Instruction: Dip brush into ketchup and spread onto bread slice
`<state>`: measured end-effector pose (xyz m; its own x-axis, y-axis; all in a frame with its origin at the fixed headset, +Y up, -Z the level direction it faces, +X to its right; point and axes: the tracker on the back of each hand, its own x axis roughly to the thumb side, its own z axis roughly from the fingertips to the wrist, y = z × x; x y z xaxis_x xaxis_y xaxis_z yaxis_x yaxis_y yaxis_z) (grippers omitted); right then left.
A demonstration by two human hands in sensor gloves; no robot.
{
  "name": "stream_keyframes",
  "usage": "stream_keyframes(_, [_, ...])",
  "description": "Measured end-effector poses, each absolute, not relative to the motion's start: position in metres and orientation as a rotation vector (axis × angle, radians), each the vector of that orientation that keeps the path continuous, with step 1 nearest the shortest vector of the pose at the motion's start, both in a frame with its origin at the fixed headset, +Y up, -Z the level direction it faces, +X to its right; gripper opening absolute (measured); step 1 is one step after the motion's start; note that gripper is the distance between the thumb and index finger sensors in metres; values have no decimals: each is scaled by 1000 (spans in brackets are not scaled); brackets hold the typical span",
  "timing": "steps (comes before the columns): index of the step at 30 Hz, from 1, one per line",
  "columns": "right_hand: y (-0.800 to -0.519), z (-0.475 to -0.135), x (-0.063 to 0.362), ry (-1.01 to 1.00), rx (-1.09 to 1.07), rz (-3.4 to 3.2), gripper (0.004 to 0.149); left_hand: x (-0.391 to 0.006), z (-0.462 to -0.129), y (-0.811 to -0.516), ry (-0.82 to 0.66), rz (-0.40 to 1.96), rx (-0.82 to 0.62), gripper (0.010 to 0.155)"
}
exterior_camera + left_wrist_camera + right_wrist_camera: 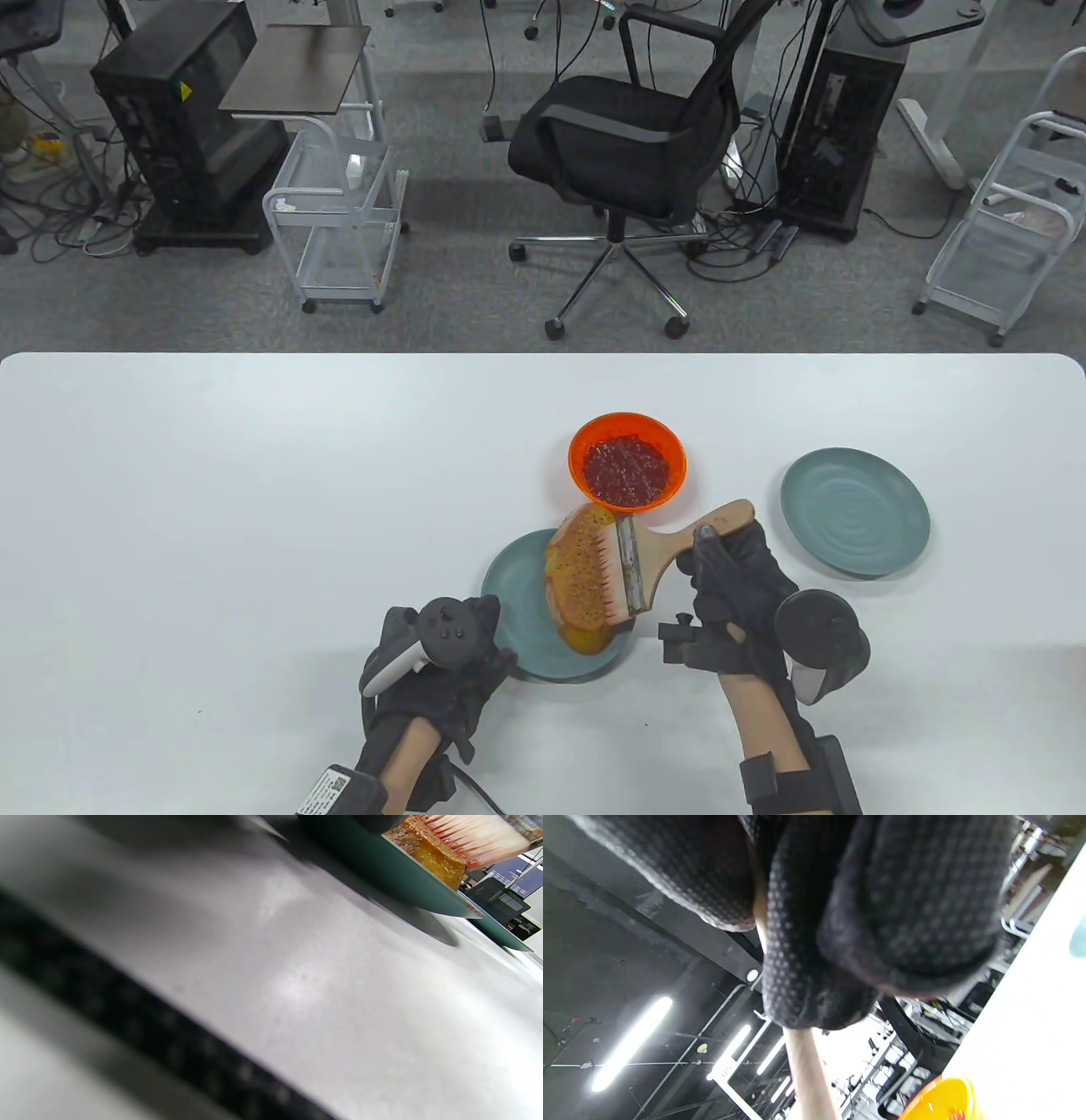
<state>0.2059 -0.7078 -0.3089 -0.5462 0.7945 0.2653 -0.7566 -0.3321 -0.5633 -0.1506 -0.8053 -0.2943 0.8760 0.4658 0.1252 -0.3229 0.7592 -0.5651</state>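
A bread slice (575,570) with orange-brown sauce lies on a teal plate (514,594) near the table's front. My right hand (731,586) grips the wooden handle of a wide brush (632,567); its reddish bristles lie on the bread. An orange bowl (626,463) of red ketchup stands just behind the plate. My left hand (441,658) rests at the plate's left rim; whether it grips the rim I cannot tell. In the left wrist view the plate (382,861), bread (432,853) and bristles (471,836) show at the top right. In the right wrist view my gloved fingers (840,921) wrap the handle (808,1073).
A second, bare teal plate (854,512) sits to the right of my right hand. The bowl's rim also shows in the right wrist view (937,1099). Behind the white table (254,509) stand an office chair (624,153) and wire carts.
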Motion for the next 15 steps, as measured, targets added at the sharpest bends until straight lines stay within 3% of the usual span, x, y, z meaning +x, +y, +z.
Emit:
stream_keyframes(2, [-708, -309, 201, -796, -68, 1965, 42, -151, -294, -805, -267, 435, -562, 68])
stream_keyframes(8, [-731, -318, 164, -513, -82, 1800, 42, -150, -294, -806, -269, 437, -564, 68])
stream_keyframes(15, [-725, -318, 187, -595, -129, 1911, 42, -150, -294, -805, -268, 438, -565, 68])
